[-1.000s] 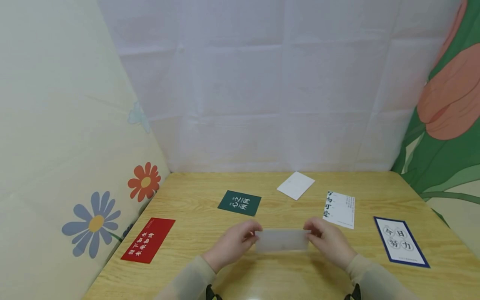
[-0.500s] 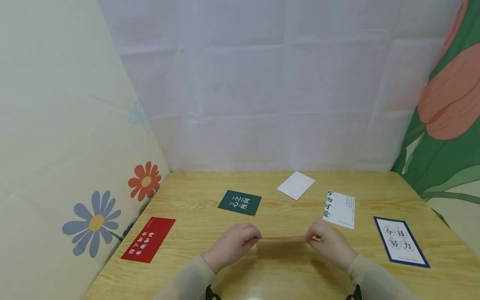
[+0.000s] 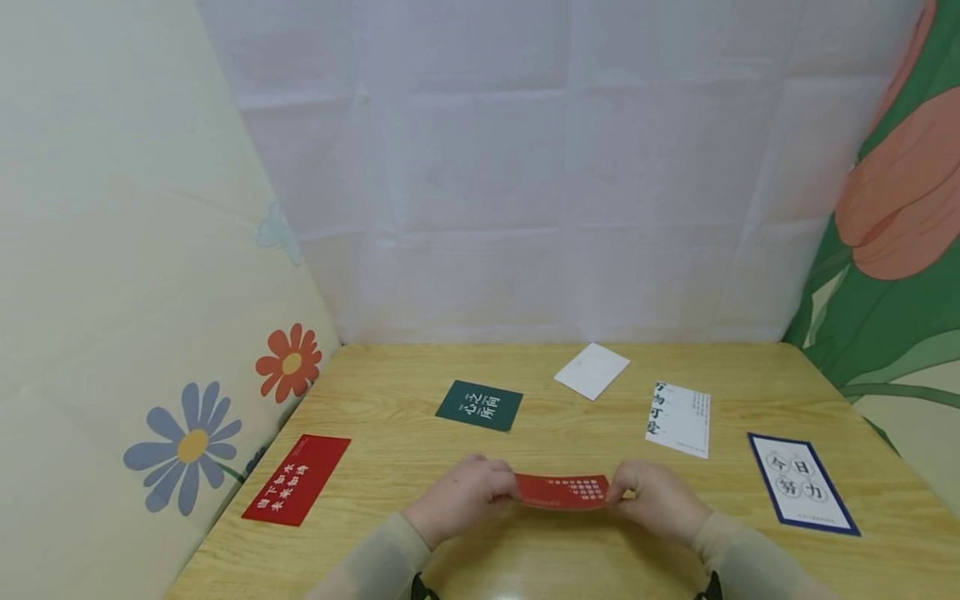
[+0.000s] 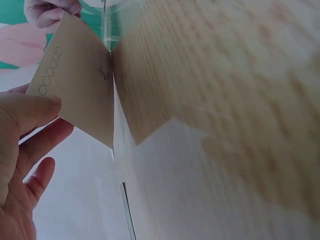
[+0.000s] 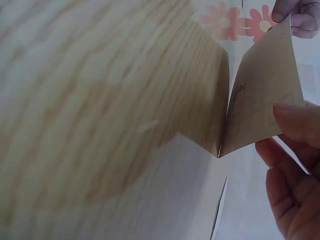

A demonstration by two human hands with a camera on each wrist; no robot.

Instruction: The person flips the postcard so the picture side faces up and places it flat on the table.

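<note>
Between my two hands a postcard (image 3: 562, 492) is stretched sideways, its red printed face showing in the head view. My left hand (image 3: 467, 493) pinches one short end between thumb and fingers, and my right hand (image 3: 654, 497) pinches the other. In the left wrist view the back of the postcard (image 4: 82, 75) is plain, with a row of small circles near the left thumb. From the right wrist, the postcard's back (image 5: 265, 85) shows a small printed square by the right thumb. Its lower long edge is right at the glossy tabletop, which mirrors it.
Flat on the wooden table (image 3: 390, 467) lie a red card (image 3: 297, 481) at left, a green card (image 3: 480, 406), a plain white card (image 3: 592, 371) at the back, a white card with dark lettering (image 3: 678, 419) and a blue-bordered card (image 3: 803, 483) at right. A white cloth hangs behind.
The postcard has tipped in both hands: first its pale back showed, then only its thin edge, now its red face. Both hands have come slightly lower. The cards on the table stay put.
</note>
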